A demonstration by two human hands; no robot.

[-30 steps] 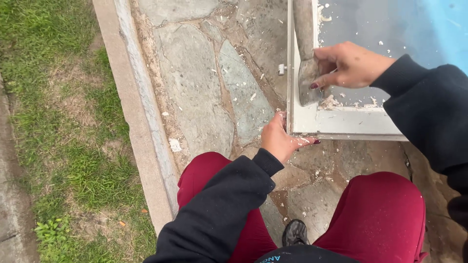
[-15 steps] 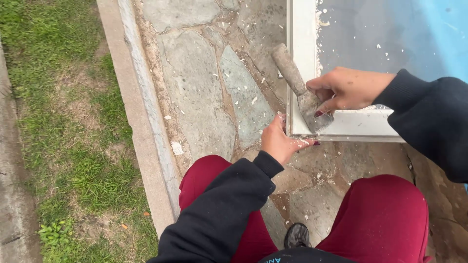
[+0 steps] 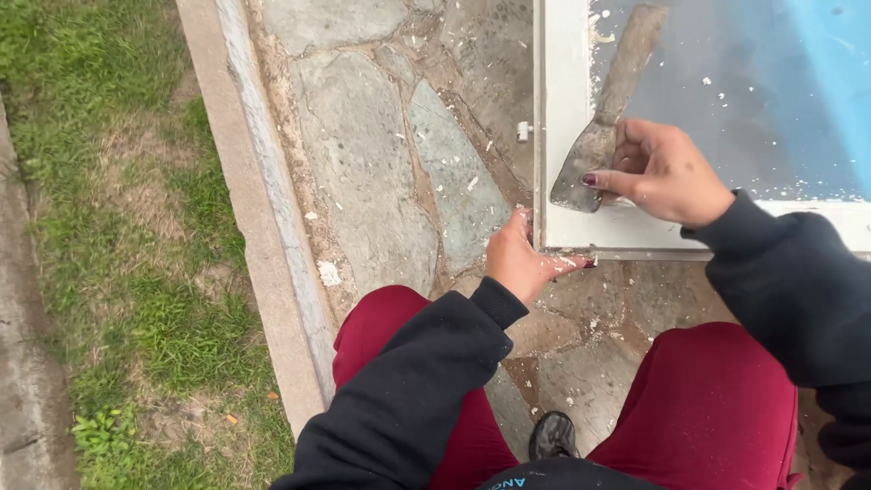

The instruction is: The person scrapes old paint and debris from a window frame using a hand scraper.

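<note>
We see a flagstone patio [image 3: 363, 154] filling the middle of the view, its irregular grey slabs joined by brownish mortar and dusted with white flecks. To its left runs a pale concrete curb [image 3: 263, 236], and beyond that a strip of patchy grass [image 3: 100, 227].

At the upper right lies a white-framed window sash [image 3: 558, 136], flat on the stones, its glass pane [image 3: 762, 91] showing grey and blue and speckled with white crumbs. The frame's lower left corner sits just in front of our knees.

Our legs in dark red trousers [image 3: 717, 408] spread to either side at the bottom of the view, with the toe of a black shoe [image 3: 552, 434] between them. Both arms wear black sleeves [image 3: 408, 381].

Our right hand [image 3: 667, 172] is closed around a putty knife [image 3: 599, 136], the fingers wrapped about the place where blade meets handle. The worn grey blade lies on the white frame at its left side, near the lower corner, while the caked handle points up and away over the glass.

Our left hand [image 3: 522, 259] grips the lower left corner of the frame, the thumb against its outer left edge and the fingers curled along its bottom edge.

A small white block [image 3: 522, 132] sits against the frame's outer left edge.
</note>
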